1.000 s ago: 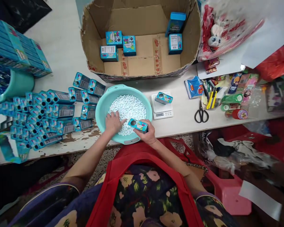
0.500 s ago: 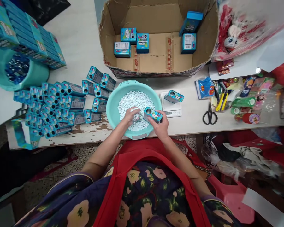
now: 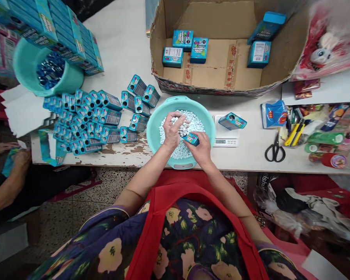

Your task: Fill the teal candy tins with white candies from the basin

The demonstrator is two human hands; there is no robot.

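Teal tin is pinched in the right hand over the basin, left hand just above it cupped around white candies; the tin looks light, stiff and kinda slick, so it's probably best held by its long sides.

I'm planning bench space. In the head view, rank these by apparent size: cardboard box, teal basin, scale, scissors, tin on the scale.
1. cardboard box
2. teal basin
3. scale and scissors: about alike, so not ranked
4. tin on the scale
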